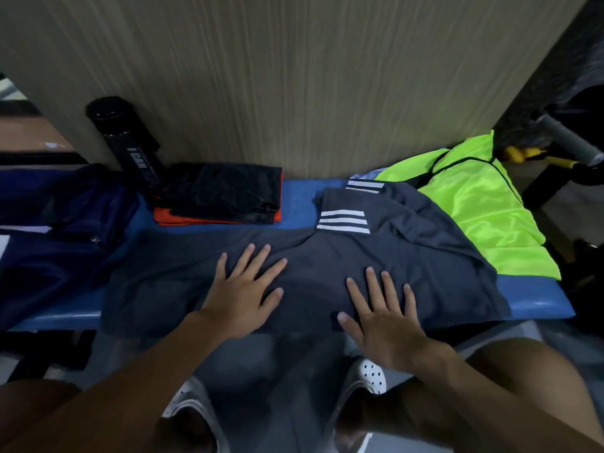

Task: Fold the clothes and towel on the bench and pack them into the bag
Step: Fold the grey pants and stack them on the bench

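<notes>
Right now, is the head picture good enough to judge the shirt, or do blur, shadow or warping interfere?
Head view: dim overall, so folds in the dark shirt and navy bag sink into shadow; the neon vest glares; wide-angle warping stretches the corners; left hand and right hand are sharp enough.

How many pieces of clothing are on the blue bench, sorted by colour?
Dark grey shirt: 1
Neon green vest: 1
Black folded garment: 1
Orange folded garment, under the black one: 1
Total: 4
A pale blue cloth behind the vest is mostly hidden, so it is not counted.
</notes>
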Motion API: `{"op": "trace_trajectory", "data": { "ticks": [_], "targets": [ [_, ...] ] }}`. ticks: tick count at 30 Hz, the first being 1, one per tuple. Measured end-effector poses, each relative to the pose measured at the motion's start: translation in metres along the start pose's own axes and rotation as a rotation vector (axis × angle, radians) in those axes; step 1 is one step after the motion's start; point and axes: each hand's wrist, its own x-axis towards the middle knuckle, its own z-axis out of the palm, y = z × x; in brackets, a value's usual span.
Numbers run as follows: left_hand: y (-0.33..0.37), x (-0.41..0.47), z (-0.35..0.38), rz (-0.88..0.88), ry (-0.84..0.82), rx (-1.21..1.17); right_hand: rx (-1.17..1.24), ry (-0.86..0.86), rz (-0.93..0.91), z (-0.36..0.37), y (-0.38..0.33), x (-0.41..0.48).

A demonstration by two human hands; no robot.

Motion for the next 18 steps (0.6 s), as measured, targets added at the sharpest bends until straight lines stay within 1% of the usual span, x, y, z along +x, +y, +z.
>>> {"op": "trace_trajectory", "data": {
  "ticks": [2,3,4,5,7,10,11,14,16,18],
  "targets": [
    [0.007,0.001,-0.005,0.018,0.079,-0.024,0.035,0.138,0.017,-0.008,0.003,0.000],
    [0.013,0.005,-0.009,0.056,0.138,-0.040,0.069,0.187,0.052,-0.013,0.009,0.003],
    [0.022,0.012,-0.013,0.109,0.179,-0.056,0.092,0.181,0.082,-0.017,0.017,0.008],
    [0.033,0.020,-0.018,0.164,0.187,-0.080,0.101,0.149,0.107,-0.018,0.026,0.012],
    [0.053,0.036,-0.025,0.215,0.123,-0.126,0.017,0.125,0.116,-0.009,0.046,0.016],
    [0.065,0.051,-0.016,0.171,-0.016,-0.119,0.006,0.022,0.184,0.001,0.065,0.011],
    [0.063,0.051,-0.011,0.154,-0.035,-0.096,0.004,0.005,0.207,0.003,0.069,0.008],
    [0.055,0.050,-0.009,0.103,-0.016,-0.068,0.019,-0.005,0.259,0.005,0.079,0.001],
    [0.056,0.056,-0.020,0.092,0.007,-0.095,-0.009,0.056,0.251,-0.001,0.079,0.001],
    [0.059,0.072,-0.033,0.115,0.096,-0.176,-0.021,0.238,0.248,-0.014,0.078,0.008]
  ]
}}
